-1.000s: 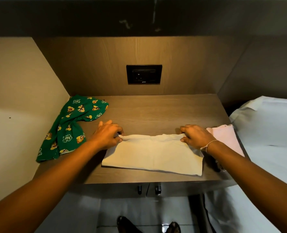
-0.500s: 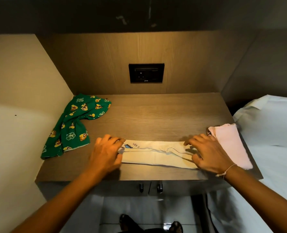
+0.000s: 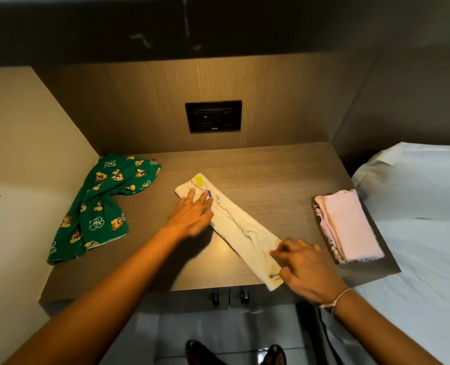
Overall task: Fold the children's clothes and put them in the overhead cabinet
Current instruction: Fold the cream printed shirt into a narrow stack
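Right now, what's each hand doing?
Left hand: open, flat on the cream garment.
Right hand: pinching the garment's near end.

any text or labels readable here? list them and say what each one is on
"LIFE IS": small dark print on the cream garment, beside the left hand; anything after it cannot be made out.
Socket plate: a small pale mark at its lower edge, too small to read.
Green garment: cartoon pictures only, no words.

Cream garment folded narrow, lying diagonally
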